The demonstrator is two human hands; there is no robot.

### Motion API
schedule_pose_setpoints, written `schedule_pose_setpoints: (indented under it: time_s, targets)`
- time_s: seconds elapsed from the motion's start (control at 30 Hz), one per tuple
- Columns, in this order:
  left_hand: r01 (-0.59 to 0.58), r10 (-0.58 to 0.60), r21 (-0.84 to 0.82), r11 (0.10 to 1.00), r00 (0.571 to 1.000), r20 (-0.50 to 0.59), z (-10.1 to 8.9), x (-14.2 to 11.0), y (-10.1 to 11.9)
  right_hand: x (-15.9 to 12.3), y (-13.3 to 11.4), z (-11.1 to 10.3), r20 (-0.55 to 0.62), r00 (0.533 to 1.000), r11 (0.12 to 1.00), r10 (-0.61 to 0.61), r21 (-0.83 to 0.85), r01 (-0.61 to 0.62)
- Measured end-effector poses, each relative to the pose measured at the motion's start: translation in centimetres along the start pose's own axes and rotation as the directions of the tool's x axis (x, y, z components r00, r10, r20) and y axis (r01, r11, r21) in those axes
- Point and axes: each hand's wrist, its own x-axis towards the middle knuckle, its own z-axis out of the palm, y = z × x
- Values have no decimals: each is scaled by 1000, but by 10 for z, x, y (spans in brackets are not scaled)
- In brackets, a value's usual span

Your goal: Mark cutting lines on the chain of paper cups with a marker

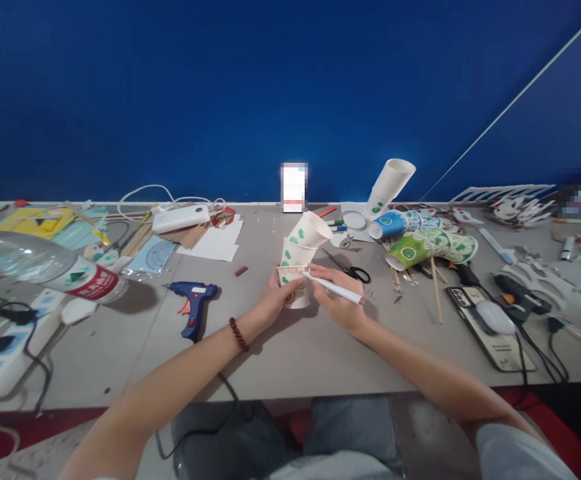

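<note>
Several white paper cups with green leaf prints are joined end to end in a bent column at the middle of the table. My left hand, with a dark bead bracelet on its wrist, is closed around the column's lower part. In my right hand is a white marker pen, its tip end at the rim of the lower cup. My fingers hide part of that cup and the exact contact of the tip. A blue glue gun lies to the left of my left hand.
At the right lie a green cup chain, a blue cup chain, black scissors and a phone. A tilted cup stack stands behind. A water bottle and power strip occupy the left side.
</note>
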Motion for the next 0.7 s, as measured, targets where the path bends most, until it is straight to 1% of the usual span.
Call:
schedule_pose_setpoints:
  time_s: [0.17,0.4,0.47,0.6,0.7]
  targets:
    - [-8,8,9,1000,1000,6,0,1,-1,0,0,1,-2,999,999,-35,-41,34]
    - [2,-2,2,1000,1000,9,0,-1,1,3,-3,0,-14,999,997,-31,-77,30]
    - [-4,4,-12,1000,1000,10,-1,0,0,4,-4,-1,-15,1000,999,-16,-53,15]
    - [-20,23,-70,997,999,34,-3,2,-4,3,-5,-4,-4,1000,998,20,55,-20]
    - [-16,21,-115,993,999,48,-5,3,-6,2,-5,-5,5,1000,995,24,100,-24]
